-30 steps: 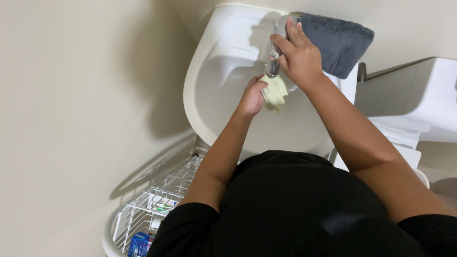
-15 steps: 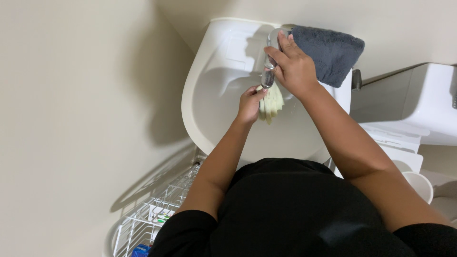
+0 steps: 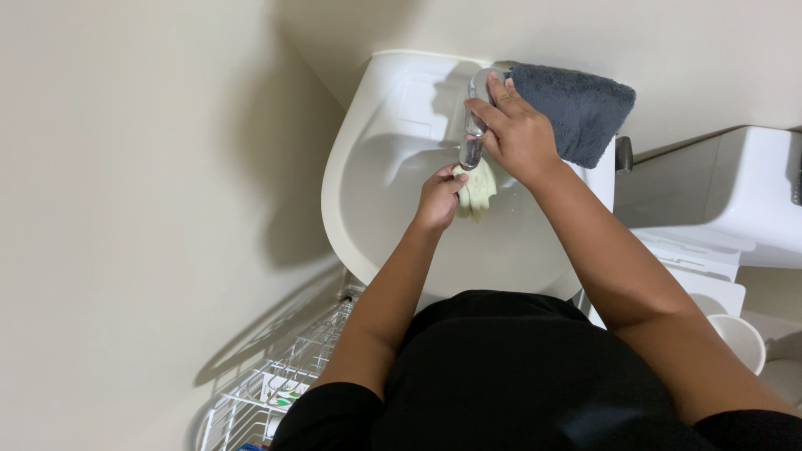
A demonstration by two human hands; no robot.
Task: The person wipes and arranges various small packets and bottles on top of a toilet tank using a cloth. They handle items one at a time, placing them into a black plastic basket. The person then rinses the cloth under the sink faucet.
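We see a pale yellow cloth (image 3: 478, 189) bunched in the left hand (image 3: 438, 199), whose fingers close around it, held over the bowl of a white washbasin (image 3: 376, 192) right beneath the spout of a chrome tap (image 3: 473, 134). The right hand (image 3: 518, 134) rests on the tap from above, fingers curled over it. Just behind that hand, a dark grey towel (image 3: 576, 108) lies folded on the basin's back edge. At the lower left, below the basin, stands a white wire rack (image 3: 267, 392). To the right, well apart, sits a white toilet cistern (image 3: 735, 209).
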